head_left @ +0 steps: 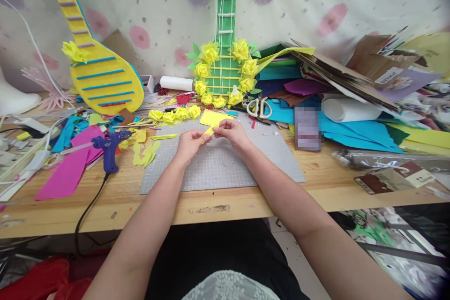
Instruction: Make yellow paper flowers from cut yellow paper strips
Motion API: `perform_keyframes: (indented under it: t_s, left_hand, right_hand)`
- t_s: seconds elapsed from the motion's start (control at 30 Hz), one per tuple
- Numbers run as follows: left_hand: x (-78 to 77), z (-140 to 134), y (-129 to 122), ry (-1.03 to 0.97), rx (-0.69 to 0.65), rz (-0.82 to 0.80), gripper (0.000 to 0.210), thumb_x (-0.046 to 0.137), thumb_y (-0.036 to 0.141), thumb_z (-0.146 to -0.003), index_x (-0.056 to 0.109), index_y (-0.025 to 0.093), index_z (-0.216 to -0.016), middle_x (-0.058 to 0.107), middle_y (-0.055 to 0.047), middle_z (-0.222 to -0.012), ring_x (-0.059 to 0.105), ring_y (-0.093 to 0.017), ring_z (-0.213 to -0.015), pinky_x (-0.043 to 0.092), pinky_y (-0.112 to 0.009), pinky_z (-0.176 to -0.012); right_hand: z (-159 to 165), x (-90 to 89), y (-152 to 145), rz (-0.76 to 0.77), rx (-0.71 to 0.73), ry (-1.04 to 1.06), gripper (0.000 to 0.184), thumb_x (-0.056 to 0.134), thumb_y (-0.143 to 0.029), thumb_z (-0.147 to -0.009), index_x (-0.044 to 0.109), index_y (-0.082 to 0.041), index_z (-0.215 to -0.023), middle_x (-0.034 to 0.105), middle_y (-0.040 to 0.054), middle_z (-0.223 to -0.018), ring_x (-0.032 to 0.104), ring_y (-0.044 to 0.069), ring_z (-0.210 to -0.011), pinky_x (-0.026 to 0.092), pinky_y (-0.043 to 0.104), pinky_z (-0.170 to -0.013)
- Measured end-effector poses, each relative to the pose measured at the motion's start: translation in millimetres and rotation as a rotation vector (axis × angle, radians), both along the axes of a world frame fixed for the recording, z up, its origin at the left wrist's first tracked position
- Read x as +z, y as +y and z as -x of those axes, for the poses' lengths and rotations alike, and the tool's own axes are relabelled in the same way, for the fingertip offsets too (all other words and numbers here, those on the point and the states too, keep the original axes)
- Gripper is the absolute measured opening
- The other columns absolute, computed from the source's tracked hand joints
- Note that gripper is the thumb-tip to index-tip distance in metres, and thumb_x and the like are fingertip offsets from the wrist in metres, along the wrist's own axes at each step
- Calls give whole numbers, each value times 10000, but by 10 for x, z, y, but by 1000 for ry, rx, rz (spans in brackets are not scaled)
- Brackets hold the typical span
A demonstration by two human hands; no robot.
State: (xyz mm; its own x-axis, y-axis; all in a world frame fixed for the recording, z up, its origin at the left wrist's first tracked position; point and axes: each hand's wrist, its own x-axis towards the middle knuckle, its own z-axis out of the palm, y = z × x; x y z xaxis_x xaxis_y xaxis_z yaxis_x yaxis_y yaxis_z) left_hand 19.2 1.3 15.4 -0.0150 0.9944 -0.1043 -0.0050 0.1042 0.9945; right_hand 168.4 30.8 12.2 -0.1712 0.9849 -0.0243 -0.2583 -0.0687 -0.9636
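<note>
Both hands pinch one small piece of yellow paper (210,130) above the grey cutting mat (225,168). My left hand (191,144) grips its lower left end, and my right hand (232,132) grips the upper right end. Just behind them, a flat stack of yellow paper (213,117) lies on the mat. Farther back is a row of yellow paper roses (181,114). Left of my left hand are a folded yellow strip (164,137) and loose yellow petal-shaped cutouts (144,153).
A blue glue gun (109,147) with a black cord stands at the left. White-handled scissors (259,108) lie behind the mat. A green guitar-shaped craft (227,63) and a yellow one (105,79) lean at the back. Coloured sheets and cardboard (337,75) pile up at the right.
</note>
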Motion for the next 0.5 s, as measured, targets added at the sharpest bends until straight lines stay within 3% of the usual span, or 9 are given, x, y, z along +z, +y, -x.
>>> perform_keyframes:
  t_s: [0.2, 0.37, 0.5]
  left_hand:
    - [-6, -41, -9, -29, 3, 28, 376, 767, 412, -442, 668, 134, -675, 672, -42, -637, 613, -150, -652, 462, -302, -701]
    - [10, -65, -18, -48, -11, 49, 371, 773, 401, -429, 666, 130, -659, 671, -43, -632, 614, -149, -648, 468, -312, -710]
    - [22, -71, -18, -76, -17, 68, 364, 779, 382, -417, 665, 129, -652, 666, -34, -618, 615, -145, -642, 472, -317, -719]
  right_hand:
    - [-4, -12, -17, -32, 108, -27, 360, 751, -387, -509, 599, -183, -764, 631, -14, -725, 576, 102, -644, 469, 261, -653]
    - [58, -62, 0, -2, -53, -77, 335, 749, -432, -487, 551, -170, -554, 530, -45, -518, 453, 64, -488, 384, 224, -523]
    - [55, -73, 15, 52, -51, -13, 338, 764, -427, -461, 568, -167, -553, 543, -38, -532, 462, 61, -500, 369, 211, -508]
